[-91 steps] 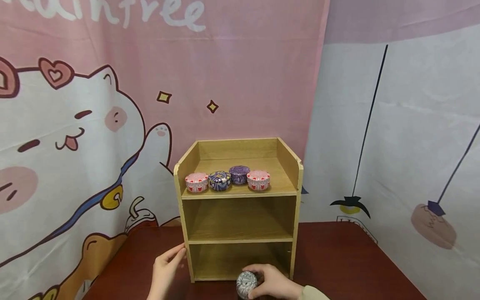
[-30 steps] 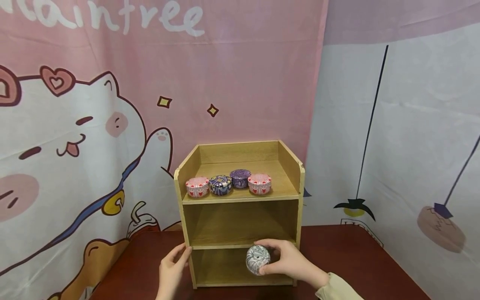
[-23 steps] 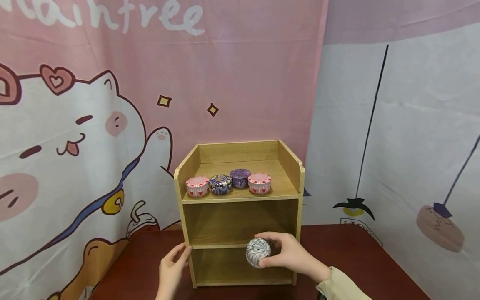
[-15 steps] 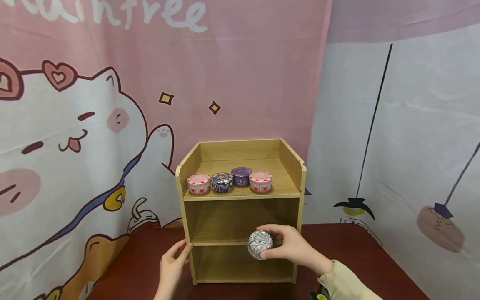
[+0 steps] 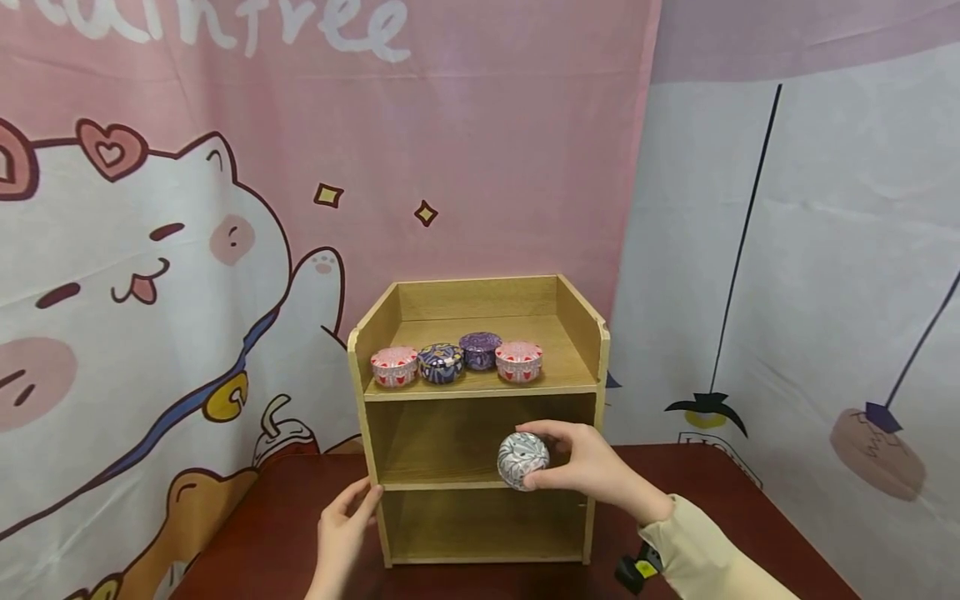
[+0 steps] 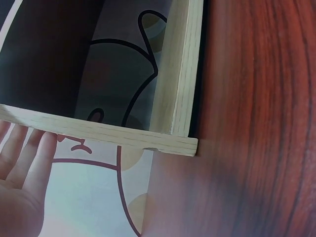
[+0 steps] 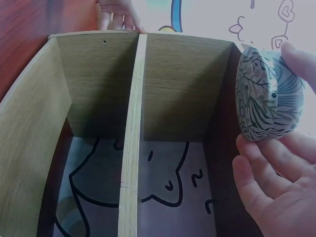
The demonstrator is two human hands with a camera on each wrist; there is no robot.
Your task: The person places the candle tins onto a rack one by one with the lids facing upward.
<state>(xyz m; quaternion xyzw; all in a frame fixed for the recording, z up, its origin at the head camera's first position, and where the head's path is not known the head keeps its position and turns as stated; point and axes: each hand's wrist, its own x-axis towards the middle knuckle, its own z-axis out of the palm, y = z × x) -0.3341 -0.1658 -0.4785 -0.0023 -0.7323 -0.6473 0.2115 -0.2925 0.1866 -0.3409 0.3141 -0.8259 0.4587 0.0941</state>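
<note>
My right hand [image 5: 588,467] grips a small round tin [image 5: 522,460] with a grey-and-white leaf pattern, thumb on one side and fingers on the other. The tin is held up in front of the middle compartment of a small wooden shelf [image 5: 480,485]; in the right wrist view the same tin [image 7: 269,94] shows its side and lid. My left hand [image 5: 345,525] touches the shelf's left side panel near its front edge. In the left wrist view, the left hand's straight fingers [image 6: 42,158] meet the panel from outside.
On the top board stand a pink tin [image 5: 394,367], a blue-and-yellow tin [image 5: 440,363], a purple tin [image 5: 480,350] and a second pink tin [image 5: 518,362]. The shelf stands on a dark red wooden table [image 5: 675,508], with a printed cloth [image 5: 480,167] behind it.
My right hand has lifted the leaf-patterned tin from low in front of the bottom compartment to the height of the middle one, slightly rightward. The left hand stays at the side panel.
</note>
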